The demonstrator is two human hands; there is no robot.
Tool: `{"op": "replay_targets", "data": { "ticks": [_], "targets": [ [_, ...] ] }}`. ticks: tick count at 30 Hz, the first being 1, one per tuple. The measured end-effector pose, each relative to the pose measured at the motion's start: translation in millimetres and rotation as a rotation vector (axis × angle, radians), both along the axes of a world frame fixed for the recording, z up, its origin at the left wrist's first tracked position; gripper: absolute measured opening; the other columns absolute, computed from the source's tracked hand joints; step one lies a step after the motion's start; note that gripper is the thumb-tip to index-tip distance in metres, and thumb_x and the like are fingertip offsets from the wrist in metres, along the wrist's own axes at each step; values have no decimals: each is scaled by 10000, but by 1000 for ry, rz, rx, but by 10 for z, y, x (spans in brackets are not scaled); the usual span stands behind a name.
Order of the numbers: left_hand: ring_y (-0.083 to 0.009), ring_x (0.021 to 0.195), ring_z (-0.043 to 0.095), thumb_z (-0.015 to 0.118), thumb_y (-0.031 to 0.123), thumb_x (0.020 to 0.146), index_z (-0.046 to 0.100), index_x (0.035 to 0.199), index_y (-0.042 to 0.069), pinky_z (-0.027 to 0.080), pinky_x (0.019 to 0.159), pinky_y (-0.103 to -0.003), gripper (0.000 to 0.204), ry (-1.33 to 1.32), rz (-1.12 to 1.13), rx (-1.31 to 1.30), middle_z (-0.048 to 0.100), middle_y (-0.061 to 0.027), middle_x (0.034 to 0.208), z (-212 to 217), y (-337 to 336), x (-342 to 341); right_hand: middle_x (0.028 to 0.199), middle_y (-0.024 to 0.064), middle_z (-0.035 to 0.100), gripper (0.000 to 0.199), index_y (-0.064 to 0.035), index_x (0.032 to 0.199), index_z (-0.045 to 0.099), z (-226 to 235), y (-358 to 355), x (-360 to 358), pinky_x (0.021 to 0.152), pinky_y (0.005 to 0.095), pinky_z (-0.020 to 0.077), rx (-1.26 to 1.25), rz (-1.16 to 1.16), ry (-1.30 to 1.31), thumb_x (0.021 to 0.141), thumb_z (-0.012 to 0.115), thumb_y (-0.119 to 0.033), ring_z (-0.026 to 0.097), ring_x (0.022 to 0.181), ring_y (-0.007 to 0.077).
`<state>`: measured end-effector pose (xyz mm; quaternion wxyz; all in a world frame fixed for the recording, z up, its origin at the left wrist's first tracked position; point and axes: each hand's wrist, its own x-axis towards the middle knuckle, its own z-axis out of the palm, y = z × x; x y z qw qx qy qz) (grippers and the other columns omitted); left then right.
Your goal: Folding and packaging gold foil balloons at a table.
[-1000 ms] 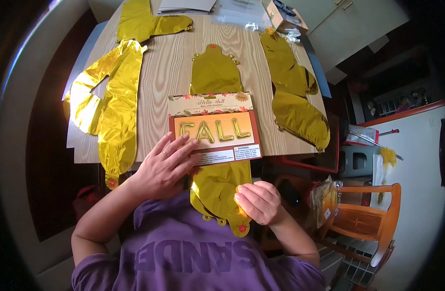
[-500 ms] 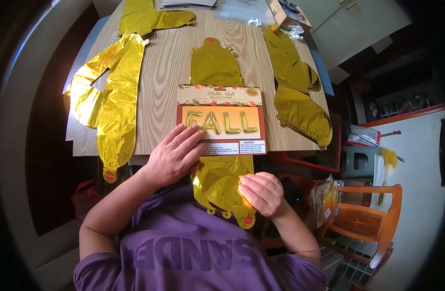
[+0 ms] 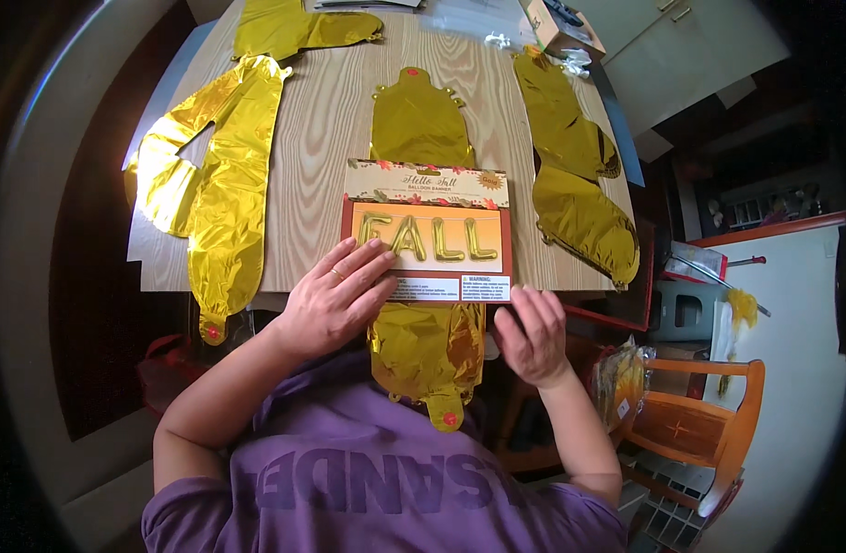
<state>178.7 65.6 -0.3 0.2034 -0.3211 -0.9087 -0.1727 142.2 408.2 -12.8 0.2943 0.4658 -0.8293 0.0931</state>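
A printed cardboard package card [image 3: 429, 267] with an orange picture of balloon letters lies at the table's near edge. It covers the middle of a flat gold foil balloon [image 3: 421, 129], whose lower end with a red dot hangs down in front of my purple shirt. My left hand [image 3: 345, 300] rests flat over the card's lower left corner, fingers stretched, a ring on one finger. At the opposite lower corner is my right hand [image 3: 534, 336], its fingers extended at the card's edge and gripping nothing that I can see.
Flat gold foil balloons lie at the left [image 3: 229, 194], the far left [image 3: 303, 32] and the right [image 3: 575, 166] of the wooden table [image 3: 317, 138]. Clear plastic [image 3: 469, 23] and an open cardboard box [image 3: 566, 28] are at the back. A wooden chair [image 3: 690, 424] stands to the right.
My right hand has let go of the balloon's lower end and moved up to the card's lower right corner. The balloon's end now hangs straighter. My left hand stays on the card.
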Motion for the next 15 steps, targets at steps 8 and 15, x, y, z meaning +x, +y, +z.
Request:
{"op": "replay_targets", "data": {
  "ticks": [8, 15],
  "targets": [
    [-315, 1291, 570, 639, 149, 830, 672, 1182, 60, 447, 1076, -489, 364, 74, 38, -4, 609, -141, 1340, -24, -5, 47, 1303, 83, 626, 256, -157, 1209, 653, 44, -336, -250, 1086, 458, 413, -49, 41, -89, 956, 613, -146, 580, 1238, 255],
    [-266, 1161, 621, 684, 128, 780, 698, 1157, 61, 497, 993, -434, 383, 101, 12, 60, 637, -103, 1218, -25, -32, 52, 1241, 64, 665, 234, -146, 1146, 682, 33, -347, -260, 1058, 458, 428, -90, 54, -152, 917, 639, -134, 618, 1176, 251]
  ]
}}
